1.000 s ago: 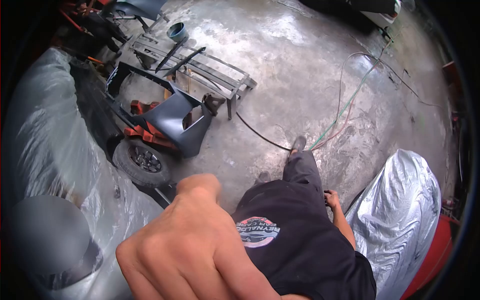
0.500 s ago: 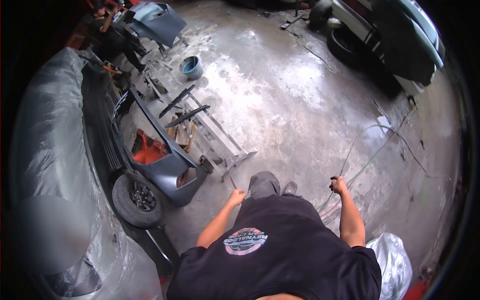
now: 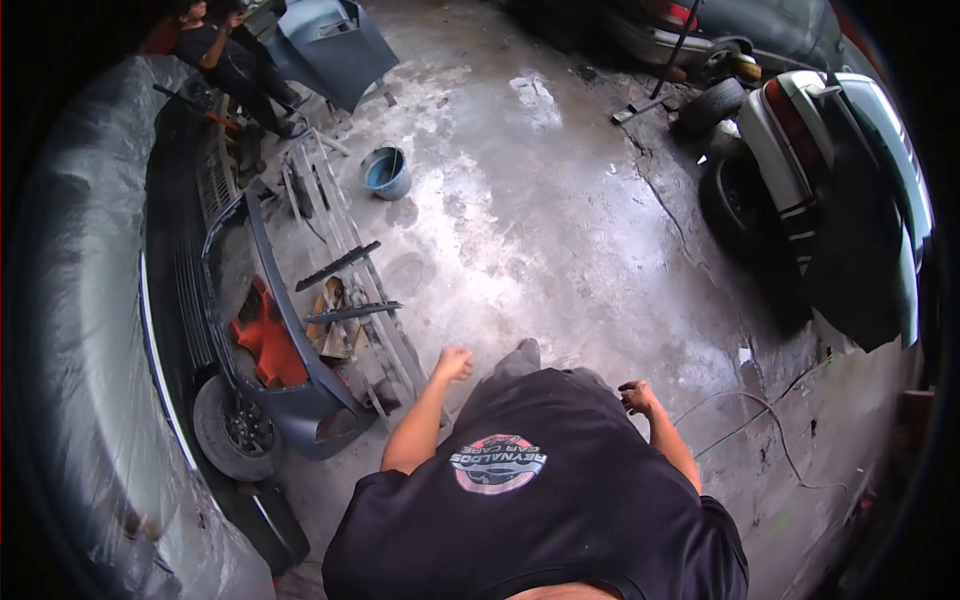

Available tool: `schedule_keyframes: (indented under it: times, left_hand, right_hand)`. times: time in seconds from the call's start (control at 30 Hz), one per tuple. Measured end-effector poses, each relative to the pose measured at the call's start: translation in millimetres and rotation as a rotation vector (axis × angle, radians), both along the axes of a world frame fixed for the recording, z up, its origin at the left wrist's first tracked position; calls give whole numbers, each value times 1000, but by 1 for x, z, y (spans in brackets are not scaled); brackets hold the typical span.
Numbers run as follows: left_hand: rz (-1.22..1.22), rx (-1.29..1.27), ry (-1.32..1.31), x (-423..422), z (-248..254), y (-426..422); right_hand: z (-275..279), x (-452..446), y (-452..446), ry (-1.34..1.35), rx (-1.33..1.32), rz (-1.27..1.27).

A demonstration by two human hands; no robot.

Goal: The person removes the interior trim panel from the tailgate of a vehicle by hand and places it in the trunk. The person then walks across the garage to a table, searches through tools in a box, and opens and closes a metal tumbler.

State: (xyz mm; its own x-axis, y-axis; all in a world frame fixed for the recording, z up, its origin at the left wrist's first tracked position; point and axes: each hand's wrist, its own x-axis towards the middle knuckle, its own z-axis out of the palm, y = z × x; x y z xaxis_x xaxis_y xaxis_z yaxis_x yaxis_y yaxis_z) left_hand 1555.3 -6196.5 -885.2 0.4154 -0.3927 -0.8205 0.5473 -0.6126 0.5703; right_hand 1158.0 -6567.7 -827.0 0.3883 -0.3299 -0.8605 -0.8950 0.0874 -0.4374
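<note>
Right now, the left hand (image 3: 455, 364) is hovering ahead of the black shirt (image 3: 600, 455), its fingers curling loosely inward, and I can't tell whether they're pressing together or pinching anything. Over on the other side, the right hand (image 3: 637, 396) is hanging low with dark-looking fingers bending down; again, no telling whether anything is sitting between them. Nearest the left hand, the metal rack (image 3: 394, 340) is standing on the concrete floor (image 3: 500, 270) to the person's left, and two black strips (image 3: 338, 266) are lying crosswise over its rails. Just beyond, a dark grey bumper cover (image 3: 325, 395) is resting beside the rack, red pieces (image 3: 270, 335) showing through its frame and a wheel (image 3: 238, 428) sitting next to it. Up ahead, a blue bucket (image 3: 386, 174) is standing near the rack's far half, while another person (image 3: 255, 75) is standing at upper left. Off to the right, a thin hose (image 3: 738, 394) is looping across the floor.
</note>
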Motion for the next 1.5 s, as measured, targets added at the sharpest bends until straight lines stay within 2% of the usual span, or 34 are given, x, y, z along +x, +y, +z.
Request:
schedule_keyframes:
  times: [0.03, 0.1, 0.17, 0.2, 0.23, 0.3, 0.33, 0.37, 0.43, 0.47, 0.53, 0.57, 0.6, 0.63, 0.67, 0.77, 0.8, 0.83, 0.93, 1.0, 1.1, 1.17, 1.23, 1.3, 1.33, 1.4, 1.5]
  left_hand:
    - [-17, -66, -62, 43, 22, -52]
    - [-181, -91, -180, 124, 69, -153]
    - [-270, -152, -264, 195, 91, -238]
    - [-326, -154, -312, 229, 91, -275]
    - [-374, -157, -361, 262, 89, -309]
    - [-306, -153, -348, 309, 89, -361]
    - [-250, -162, -353, 329, 88, -385]
    - [-173, -154, -296, 342, 81, -402]
    - [-47, -97, -178, 351, 53, -423]
    - [4, -50, -122, 357, 34, -429]
    - [-40, 109, -46, 352, 18, -435]
    - [-146, 160, -68, 348, 9, -435]
    - [-207, 206, -101, 348, 5, -439]
    - [-18, 141, 49, 350, -63, -421]
    - [-10, 146, 82, 349, -75, -424]
    - [19, 146, 128, 381, -85, -478]
    - [28, 143, 134, 401, -89, -502]
    - [34, 135, 141, 424, -96, -527]
    - [60, 93, 126, 515, -113, -607]
    - [72, 53, 111, 585, -123, -662]
    - [116, -116, 122, 694, -145, -727]
    - [121, -190, 157, 773, -147, -756]
    - [-157, 193, 78, 881, -39, -823]
    - [73, 81, 89, 974, -40, -850]
    - [75, 59, 72, 1020, -47, -864]
    - [294, 26, -62, 1124, -51, -921]
    - [460, -18, -14, 1189, -49, -986]
  right_hand:
    - [-4, 10, -28, -16, -22, -31]
    - [-10, 33, -81, -128, -117, -263]
    - [-6, 68, -130, -172, -214, -407]
    - [-13, 85, -156, -173, -171, -474]
    - [-18, 108, -182, -167, -168, -469]
    - [-25, 149, -229, -45, -76, -388]
    - [-48, 163, -257, -37, -159, -214]
    - [-67, 182, -290, -31, -155, -206]
    - [-102, 230, -358, 4, -380, 256]
    - [-135, 253, -397, -16, -391, 278]
    - [-112, 351, -482, 25, -120, 533]
    - [-73, 412, -509, 142, -7, 106]
    - [-52, 467, -546, 73, -48, 160]
    - [-47, 518, -584, -18, -90, 191]
    - [-40, 569, -624, -98, -173, 291]
    - [5, 721, -707, -293, -392, 346]
    - [-5, 765, -738, -346, -451, 419]
    - [-2, 807, -758, -358, -422, 307]
    - [-32, 907, -812, -408, -295, 211]
    - [-55, 945, -839, -336, -263, 262]
    - [-34, 991, -878, -115, -152, 520]
    - [-33, 1008, -916, -11, -111, 286]
    - [-30, 1027, -954, -72, -65, 109]
    - [-34, 1057, -984, -24, -55, 83]
    - [-35, 1077, -1002, -26, -104, 162]
    - [-52, 1148, -1072, -2, -148, 283]
    - [-88, 1235, -1161, -200, -283, 567]
